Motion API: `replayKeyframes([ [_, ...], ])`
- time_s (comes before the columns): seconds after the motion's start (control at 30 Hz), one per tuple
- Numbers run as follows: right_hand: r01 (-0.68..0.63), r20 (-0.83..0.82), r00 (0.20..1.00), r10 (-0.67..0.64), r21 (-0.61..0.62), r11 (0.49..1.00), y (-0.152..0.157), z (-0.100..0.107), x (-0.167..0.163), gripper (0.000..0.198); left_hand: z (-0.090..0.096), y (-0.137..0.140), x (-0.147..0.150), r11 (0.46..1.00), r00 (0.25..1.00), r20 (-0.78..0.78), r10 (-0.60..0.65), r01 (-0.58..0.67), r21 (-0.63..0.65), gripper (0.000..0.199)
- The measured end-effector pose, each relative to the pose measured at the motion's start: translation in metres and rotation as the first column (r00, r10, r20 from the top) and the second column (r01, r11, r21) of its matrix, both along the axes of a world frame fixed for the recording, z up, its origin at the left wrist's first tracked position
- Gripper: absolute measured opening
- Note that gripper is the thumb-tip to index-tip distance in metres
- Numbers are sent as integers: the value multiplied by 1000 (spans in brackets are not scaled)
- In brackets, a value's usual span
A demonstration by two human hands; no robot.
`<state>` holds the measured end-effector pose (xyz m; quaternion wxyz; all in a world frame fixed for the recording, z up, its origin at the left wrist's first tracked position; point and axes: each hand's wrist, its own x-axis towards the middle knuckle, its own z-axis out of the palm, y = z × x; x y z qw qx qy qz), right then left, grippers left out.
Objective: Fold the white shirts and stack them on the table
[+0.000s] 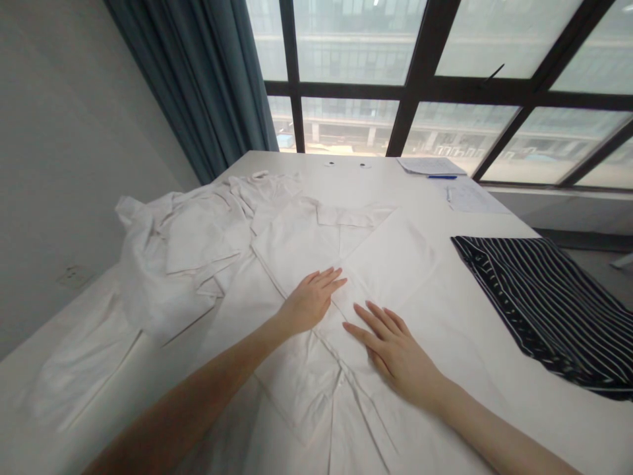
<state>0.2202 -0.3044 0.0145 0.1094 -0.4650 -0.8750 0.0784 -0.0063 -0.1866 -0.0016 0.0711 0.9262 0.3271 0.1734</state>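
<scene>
Left hand (310,305) lies on white garment (291,247); right hand (398,353) — palm down — alongside.

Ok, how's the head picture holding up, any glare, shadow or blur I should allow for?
Head view: the window is bright and washed out; the white garment nearly blends into the white table, so some edges are faint; the left forearm darkens toward the bottom. Also head view: soft overall, and writing on the paper sheet is unreadable.
</scene>
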Motion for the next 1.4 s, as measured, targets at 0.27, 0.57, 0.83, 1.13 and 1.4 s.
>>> replayKeyframes([
  [0.27,86,-131,988,-83,16,996,0,-3,-1,56,0,3,-1,999,966,260,-20,7,51,45],
  [0.57,50,-16,999,-49,51,997,1,-4,-2,48,5,-6,2,999,1000,-20,-20,20,38,48],
  [0.83,17,36,999,-19,59,998,0,-3,-2,54,-1,-7,1,994,999,-50,7,-2,106,52],
  [1.13,-23,62,998,16,107,994,-4,-4,-4,56,-3,13,-13,995,982,-167,86,-76,65,61],
  [1.4,-37,81,996,30,93,995,-3,-5,-4,57,6,65,-23,962,910,-328,255,-274,-12,67],
])
